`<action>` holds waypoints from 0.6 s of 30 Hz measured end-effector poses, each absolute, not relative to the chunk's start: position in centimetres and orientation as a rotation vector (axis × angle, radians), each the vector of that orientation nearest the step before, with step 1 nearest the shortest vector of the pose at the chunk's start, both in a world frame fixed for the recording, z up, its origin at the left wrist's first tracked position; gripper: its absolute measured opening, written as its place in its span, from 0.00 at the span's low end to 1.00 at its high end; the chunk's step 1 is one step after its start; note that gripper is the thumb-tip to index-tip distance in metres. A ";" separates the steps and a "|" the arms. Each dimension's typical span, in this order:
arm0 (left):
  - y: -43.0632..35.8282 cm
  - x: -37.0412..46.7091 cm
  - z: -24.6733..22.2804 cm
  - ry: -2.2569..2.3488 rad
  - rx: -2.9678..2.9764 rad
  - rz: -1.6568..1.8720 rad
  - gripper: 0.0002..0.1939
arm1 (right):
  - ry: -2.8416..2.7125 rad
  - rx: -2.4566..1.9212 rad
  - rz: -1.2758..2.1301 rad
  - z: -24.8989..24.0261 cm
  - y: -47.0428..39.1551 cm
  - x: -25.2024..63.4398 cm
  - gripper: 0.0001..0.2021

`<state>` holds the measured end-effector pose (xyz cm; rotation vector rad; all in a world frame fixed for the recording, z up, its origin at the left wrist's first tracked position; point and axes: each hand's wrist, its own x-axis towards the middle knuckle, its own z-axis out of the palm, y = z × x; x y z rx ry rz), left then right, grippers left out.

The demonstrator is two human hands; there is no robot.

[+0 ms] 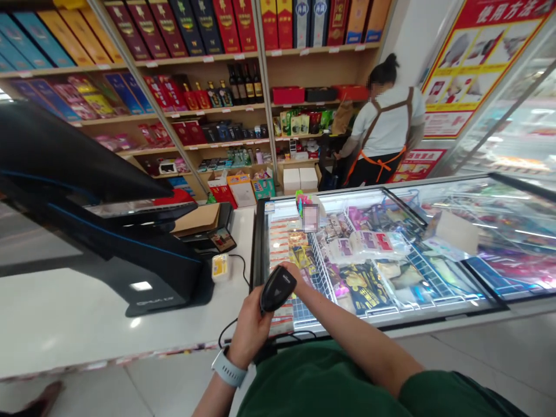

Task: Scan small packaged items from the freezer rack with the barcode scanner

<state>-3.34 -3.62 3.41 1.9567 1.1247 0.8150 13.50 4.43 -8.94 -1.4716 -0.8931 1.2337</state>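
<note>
Two bare hands meet around a black handheld scanner (278,291), just in front of the person's green top (325,379). The left hand (251,324), with a pale blue watch band (230,369) at its wrist, has its fingers closed on the scanner. The right hand (297,280) comes in against the scanner's other side; its fingers are mostly hidden, so I cannot tell whether they grip. A black cable (225,331) runs below the left hand.

Beyond the scanner, to the right, a chest freezer (259,243) holds bagged packets (360,284) between white wire dividers (320,272). To the left, a small yellow-labelled tub (220,267) sits on the white surface (47,324), near the base of a dark screen terminal (169,278).

Farther back, a co-worker (393,116) in an apron with orange ties stands beside shelves (321,72) of boxes and bottles (245,84). A red and yellow poster (475,72) hangs at the right.
</note>
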 end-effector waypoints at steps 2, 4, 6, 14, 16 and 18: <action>-3.9 -2.7 3.1 1.122 1.978 0.813 0.19 | -0.823 -1.495 1.205 -9.0 3.2 15.3 0.03; -4.3 -2.1 2.9 1.102 1.996 0.795 0.20 | -0.735 -1.505 1.207 -9.2 2.0 16.9 0.04; -4.7 -1.5 3.0 1.086 2.009 0.771 0.19 | -0.645 -1.504 1.224 -9.5 0.9 18.5 0.04; -5.3 -0.6 3.1 1.074 2.048 0.757 0.19 | -0.299 -1.473 1.173 -10.3 -2.9 25.0 0.10; -5.2 -0.5 2.8 1.073 2.059 0.777 0.20 | -0.202 -1.470 1.135 -10.4 -3.3 26.6 0.13; -5.2 -0.5 2.5 1.074 2.073 0.778 0.21 | -0.112 -1.467 1.100 -10.5 -3.4 28.0 0.16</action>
